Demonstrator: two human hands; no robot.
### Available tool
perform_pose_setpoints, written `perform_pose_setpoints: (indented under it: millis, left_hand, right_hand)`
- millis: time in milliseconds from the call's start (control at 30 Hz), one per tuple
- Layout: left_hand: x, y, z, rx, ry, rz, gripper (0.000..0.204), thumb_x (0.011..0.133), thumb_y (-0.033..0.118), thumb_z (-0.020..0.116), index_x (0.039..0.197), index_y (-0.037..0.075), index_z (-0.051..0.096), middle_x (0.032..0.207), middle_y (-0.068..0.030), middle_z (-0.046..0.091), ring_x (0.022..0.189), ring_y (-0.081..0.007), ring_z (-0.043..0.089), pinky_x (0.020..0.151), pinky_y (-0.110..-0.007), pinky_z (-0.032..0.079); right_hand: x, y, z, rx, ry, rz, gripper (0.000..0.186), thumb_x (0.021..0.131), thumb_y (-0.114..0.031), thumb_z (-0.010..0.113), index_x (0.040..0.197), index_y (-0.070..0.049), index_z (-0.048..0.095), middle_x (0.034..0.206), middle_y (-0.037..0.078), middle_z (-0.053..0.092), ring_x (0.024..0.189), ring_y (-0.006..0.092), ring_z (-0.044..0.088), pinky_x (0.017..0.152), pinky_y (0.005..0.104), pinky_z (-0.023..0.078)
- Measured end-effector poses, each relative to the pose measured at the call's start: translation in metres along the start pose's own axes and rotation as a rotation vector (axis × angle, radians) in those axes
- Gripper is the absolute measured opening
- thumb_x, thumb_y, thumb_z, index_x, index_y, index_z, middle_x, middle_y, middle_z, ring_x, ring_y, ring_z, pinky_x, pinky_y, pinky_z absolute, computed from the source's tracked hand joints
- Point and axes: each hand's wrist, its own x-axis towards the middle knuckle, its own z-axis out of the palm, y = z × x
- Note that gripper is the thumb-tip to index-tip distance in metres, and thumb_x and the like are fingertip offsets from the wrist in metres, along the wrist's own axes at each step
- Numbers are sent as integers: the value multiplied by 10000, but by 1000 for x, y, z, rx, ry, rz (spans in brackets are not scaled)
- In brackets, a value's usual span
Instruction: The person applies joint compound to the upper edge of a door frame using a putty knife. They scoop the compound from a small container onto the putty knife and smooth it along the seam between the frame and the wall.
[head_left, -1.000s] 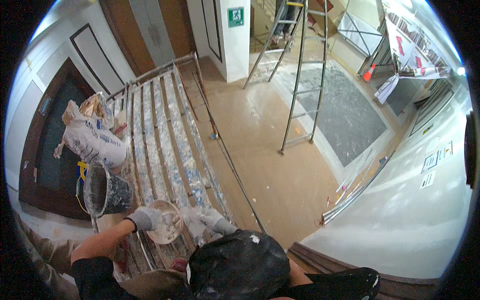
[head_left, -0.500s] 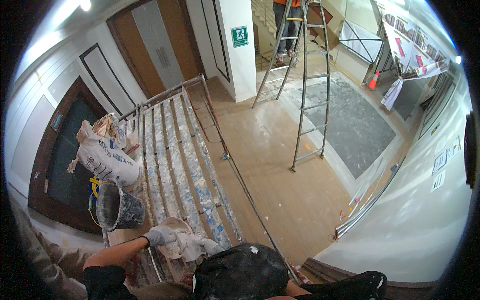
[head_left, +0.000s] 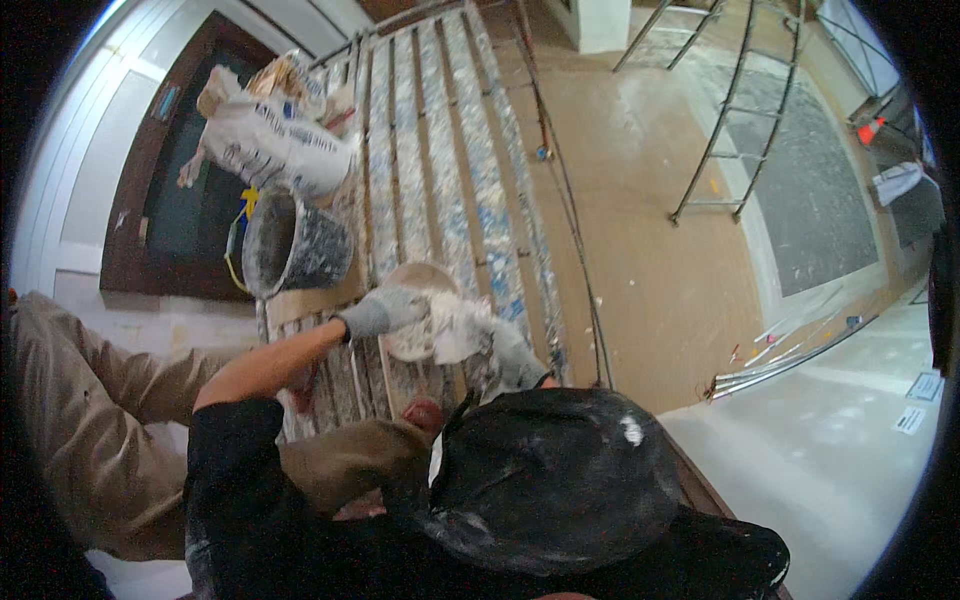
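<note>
Both my hands wear grey work gloves. My left hand (head_left: 388, 309) is closed at the near-left rim of a shallow pale round tub (head_left: 428, 274) on the paint-spattered slatted platform (head_left: 408, 150). Beside it, my right hand (head_left: 515, 358) has its fingers curled against a white, crumpled-looking mass (head_left: 458, 332) at the tub's right side. Blur hides whether that mass is plaster or a bag. A rounded black thing (head_left: 560, 480), dusted white, covers most of my right forearm; its kind is unclear.
A plaster-smeared dark bucket (head_left: 318, 248) stands on the platform's left, with a torn white sack (head_left: 275, 145) behind it. A thin rail (head_left: 567, 185) runs along the right side. Beyond are a stepladder (head_left: 740, 110), metal pipes (head_left: 785, 366) and an orange cone (head_left: 871, 130).
My view has tilted down, so hands, tub and bucket sit higher in the picture. The person on the ladder has left the view. My hands stay at the tub.
</note>
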Motion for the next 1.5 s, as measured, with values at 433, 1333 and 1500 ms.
perform_pose_setpoints:
  millis: [433,1333,1500]
  left_hand:
    - [5,5,-10,-376,336,-1,303,967,328,612,1107,69,680,1071,-169,702,1008,-342,672,899,-438,527]
    - [-27,-15,-80,-743,-143,-156,353,902,348,669,1057,31,689,908,-56,683,841,-166,617,782,-356,516]
    - [-32,-33,-78,-731,-48,-78,353,919,348,689,1072,30,680,870,-13,648,827,-113,593,745,-328,496]
  right_hand:
    - [-13,-19,0,84,77,-44,302,1032,-234,565,1260,-49,639,1166,54,716,1004,172,708,878,335,575]
    - [-22,-63,-17,9,177,-185,345,1053,-279,515,1292,-60,637,1182,32,717,1033,155,695,869,321,565]
    - [-18,-68,-25,73,153,-176,314,1053,-263,510,1264,-73,642,1189,48,714,1040,164,699,864,342,579]
